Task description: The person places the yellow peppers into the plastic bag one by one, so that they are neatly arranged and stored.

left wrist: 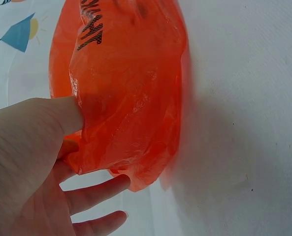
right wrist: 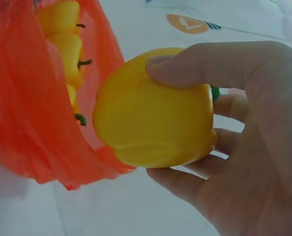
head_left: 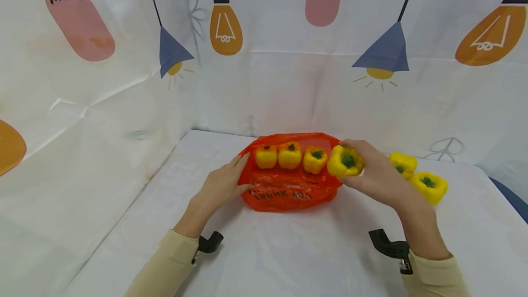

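A red plastic bag with dark printed lettering lies on the table, its mouth spread. Inside it, three yellow bell peppers sit in a row. At the bag's left edge my left hand holds the plastic; in the left wrist view the thumb tip is hidden by the red film and two fingers extend apart from it. My right hand grips another yellow bell pepper between thumb and fingers, at the right side of the bag's mouth. Its green stem faces the head camera.
Two more yellow bell peppers lie on the white table to the right, beyond my right wrist. Behind the table hangs a white sheet printed with lamps and bulbs. Another sheet closes off the left side.
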{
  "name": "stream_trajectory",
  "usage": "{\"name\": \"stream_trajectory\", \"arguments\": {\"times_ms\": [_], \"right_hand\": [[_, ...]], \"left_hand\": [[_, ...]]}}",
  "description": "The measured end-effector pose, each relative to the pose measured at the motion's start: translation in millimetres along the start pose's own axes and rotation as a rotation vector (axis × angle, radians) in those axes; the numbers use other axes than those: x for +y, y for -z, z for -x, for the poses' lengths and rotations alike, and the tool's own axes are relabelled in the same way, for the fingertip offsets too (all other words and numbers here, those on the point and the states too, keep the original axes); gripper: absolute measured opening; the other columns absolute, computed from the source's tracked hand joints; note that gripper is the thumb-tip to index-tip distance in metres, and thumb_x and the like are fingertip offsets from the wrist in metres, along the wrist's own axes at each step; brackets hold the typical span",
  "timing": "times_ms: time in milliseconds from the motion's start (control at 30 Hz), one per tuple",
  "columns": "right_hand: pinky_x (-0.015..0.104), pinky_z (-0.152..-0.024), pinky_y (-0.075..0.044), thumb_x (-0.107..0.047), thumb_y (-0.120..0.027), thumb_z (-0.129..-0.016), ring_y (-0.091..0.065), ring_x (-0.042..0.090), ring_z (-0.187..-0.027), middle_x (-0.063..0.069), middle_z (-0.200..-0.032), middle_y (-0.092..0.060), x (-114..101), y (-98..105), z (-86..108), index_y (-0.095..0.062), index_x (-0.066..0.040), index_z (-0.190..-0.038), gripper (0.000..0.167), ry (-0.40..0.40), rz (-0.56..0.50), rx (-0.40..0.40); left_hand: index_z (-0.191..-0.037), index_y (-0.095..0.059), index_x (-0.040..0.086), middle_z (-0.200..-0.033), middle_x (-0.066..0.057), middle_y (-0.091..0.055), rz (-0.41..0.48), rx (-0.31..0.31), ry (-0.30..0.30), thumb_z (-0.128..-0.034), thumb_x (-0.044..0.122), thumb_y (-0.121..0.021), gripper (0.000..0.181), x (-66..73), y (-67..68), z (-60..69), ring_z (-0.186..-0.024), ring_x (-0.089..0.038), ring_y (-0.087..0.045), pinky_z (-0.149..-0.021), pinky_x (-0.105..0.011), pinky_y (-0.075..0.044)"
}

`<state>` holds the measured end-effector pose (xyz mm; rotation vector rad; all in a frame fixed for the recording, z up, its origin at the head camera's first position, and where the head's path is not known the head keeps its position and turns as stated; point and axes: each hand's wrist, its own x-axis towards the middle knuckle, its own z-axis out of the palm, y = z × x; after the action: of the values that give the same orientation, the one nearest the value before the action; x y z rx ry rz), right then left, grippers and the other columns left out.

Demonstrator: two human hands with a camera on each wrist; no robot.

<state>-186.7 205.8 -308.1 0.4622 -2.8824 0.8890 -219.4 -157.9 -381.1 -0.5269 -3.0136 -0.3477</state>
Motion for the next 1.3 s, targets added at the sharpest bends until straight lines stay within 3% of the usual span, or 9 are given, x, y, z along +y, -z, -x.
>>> {"name": "stream_trajectory", "arguments": {"times_ms": [433,633,1133,1300], "right_hand": [[0.061,-0.1,-0.049,-0.022,-0.074,-0.086,-0.047,0.031,-0.128,0.006,-0.148,-0.046,-2,-26,-11.0,-0.041,-0.026,-0.148,0.071,0.09,-0.044,-0.039],[0.062,-0.103,-0.046,-0.019,-0.074,-0.086,-0.047,0.03,-0.129,0.005,-0.15,-0.046,-4,-36,-16.7,-0.042,-0.023,-0.148,0.07,0.117,-0.086,-0.056],[0.057,-0.102,-0.049,-0.023,-0.076,-0.084,-0.046,0.027,-0.131,0.001,-0.152,-0.045,-8,-63,-30.3,-0.042,-0.027,-0.148,0.073,0.099,-0.099,-0.088],[0.055,-0.102,-0.05,-0.023,-0.077,-0.082,-0.049,0.027,-0.128,0.003,-0.149,-0.048,-13,-74,-38.5,-0.046,-0.027,-0.147,0.072,0.126,-0.081,-0.093]], "left_hand": [[-0.159,-0.024,0.015,-0.161,-0.01,-0.035,0.015,-0.008,0.008,-0.0873,0.047,-0.072,0.092,-1.0,-0.2,0.7,-0.138,-0.032,-0.05,-0.102,-0.051,-0.051],[-0.159,-0.023,0.016,-0.162,-0.009,-0.034,0.028,-0.023,0.014,-0.0874,0.047,-0.072,0.093,-0.4,0.7,0.2,-0.139,-0.032,-0.048,-0.104,-0.051,-0.05],[-0.16,-0.022,0.02,-0.16,-0.009,-0.037,0.021,-0.02,-0.001,-0.0855,0.049,-0.073,0.095,-1.7,1.7,-1.2,-0.139,-0.031,-0.048,-0.102,-0.052,-0.051],[-0.16,-0.022,0.021,-0.16,-0.008,-0.036,0.012,-0.019,-0.008,-0.0853,0.049,-0.074,0.095,-1.8,0.2,-2.8,-0.139,-0.03,-0.049,-0.101,-0.051,-0.052]]}}
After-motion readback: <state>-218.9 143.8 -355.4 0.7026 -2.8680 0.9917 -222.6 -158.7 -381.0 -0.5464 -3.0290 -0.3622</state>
